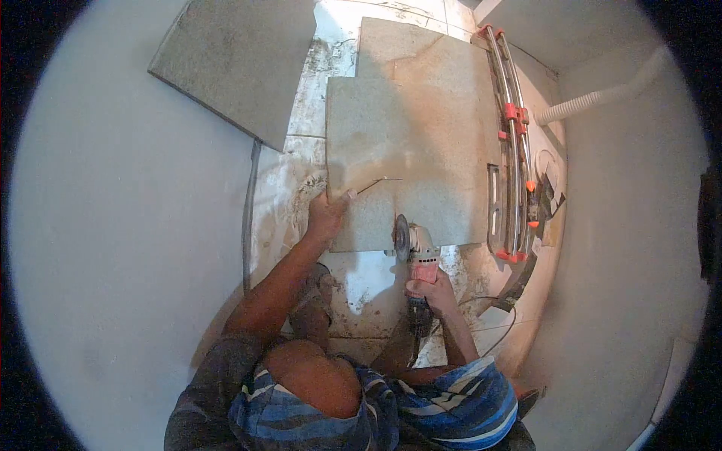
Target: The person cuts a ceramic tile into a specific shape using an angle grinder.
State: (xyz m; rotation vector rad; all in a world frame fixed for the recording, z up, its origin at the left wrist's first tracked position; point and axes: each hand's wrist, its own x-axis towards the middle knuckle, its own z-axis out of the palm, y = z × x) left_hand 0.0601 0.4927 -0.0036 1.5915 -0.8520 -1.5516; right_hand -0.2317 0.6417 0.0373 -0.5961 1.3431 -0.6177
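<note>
A large grey tile (444,150) lies flat on the floor, with reddish dust over its upper and right parts. My left hand (328,218) is at the tile's left edge, its fingers closed round the end of a thin bent rod (370,186) that reaches over the tile. Closed around the red and black body of an angle grinder (423,270) is my right hand (432,289). The grinder's disc (402,237) stands upright at the tile's near edge, close to a notch. Blur hides whether the disc touches the tile.
Another grey tile (241,60) leans at the upper left wall. A long rail tile cutter (514,143) with red fittings lies along the right side. A cable (514,331) curls by my right arm. A white corrugated hose (575,107) comes from the right wall.
</note>
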